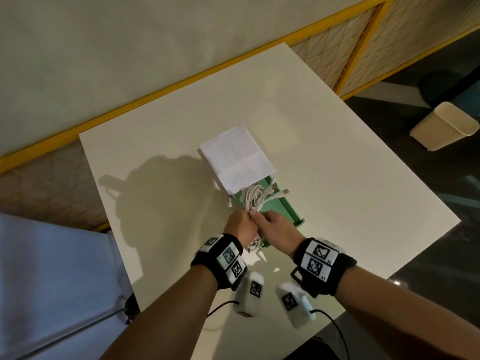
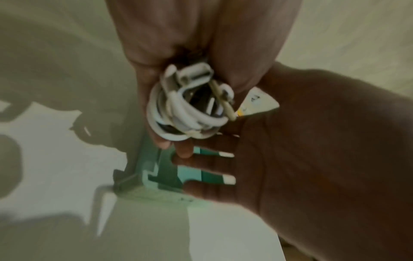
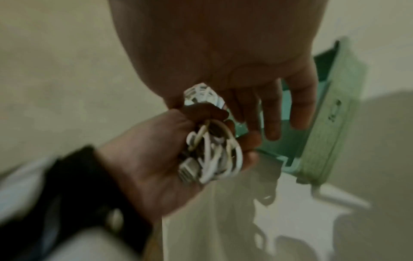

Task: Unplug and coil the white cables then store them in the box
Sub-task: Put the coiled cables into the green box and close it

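Note:
A coil of white cables [image 1: 253,200] hangs over the open end of the green box [image 1: 284,207]; its USB plugs [image 1: 281,192] stick out toward the box's right wall. My left hand [image 1: 245,219] grips the coil's near end in its curled fingers. In the left wrist view the coil [image 2: 190,109] sits in the left hand [image 2: 152,70], with a thin tan band across it. My right hand [image 1: 267,220] is beside the coil, its straight, spread fingers [image 2: 201,162] over the box [image 2: 152,169]. The right wrist view shows the right hand [image 3: 268,98], the left hand [image 3: 152,159] and the coil [image 3: 212,155].
A white folded sheet [image 1: 236,157] covers the far half of the box. The box stands mid-table on a white table [image 1: 350,178]. A beige waste bin [image 1: 444,126] stands on the floor at the right. A yellow-framed partition [image 1: 155,97] runs behind the table.

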### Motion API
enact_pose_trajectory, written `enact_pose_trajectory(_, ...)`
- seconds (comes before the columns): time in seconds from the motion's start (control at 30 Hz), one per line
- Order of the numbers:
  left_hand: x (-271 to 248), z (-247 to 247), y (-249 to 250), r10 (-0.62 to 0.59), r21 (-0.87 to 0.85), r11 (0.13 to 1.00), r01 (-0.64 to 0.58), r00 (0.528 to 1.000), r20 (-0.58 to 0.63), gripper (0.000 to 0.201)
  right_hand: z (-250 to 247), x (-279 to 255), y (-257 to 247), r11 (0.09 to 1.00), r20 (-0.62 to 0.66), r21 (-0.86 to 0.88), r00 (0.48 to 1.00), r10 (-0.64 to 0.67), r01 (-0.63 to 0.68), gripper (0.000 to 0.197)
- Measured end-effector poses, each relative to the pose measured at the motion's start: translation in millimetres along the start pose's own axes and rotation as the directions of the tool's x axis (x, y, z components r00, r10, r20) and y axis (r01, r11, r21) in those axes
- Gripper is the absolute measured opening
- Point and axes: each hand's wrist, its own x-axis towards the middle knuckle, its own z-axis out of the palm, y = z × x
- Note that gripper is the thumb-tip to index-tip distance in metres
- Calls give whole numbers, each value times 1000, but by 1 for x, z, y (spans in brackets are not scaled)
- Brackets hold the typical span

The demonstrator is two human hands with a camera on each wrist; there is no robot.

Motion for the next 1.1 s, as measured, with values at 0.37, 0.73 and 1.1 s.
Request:
enact_pose_trajectory(0.37, -10, 11, 1, 166, -85, 984, -158, 982, 93, 25, -8, 14, -6, 977, 158, 212, 987, -37, 3, 37)
enact_pose_trajectory(0.73, -15, -12, 4, 160, 307, 914, -266, 931, 329, 84, -7, 25, -6, 992, 7, 85, 995, -98, 97, 32)
enact_pose_trajectory(1.1, -28, 0, -16, 309, 125, 925, -358, 904, 297, 82, -19, 45, 15, 997, -71, -45, 996, 60, -64, 43)
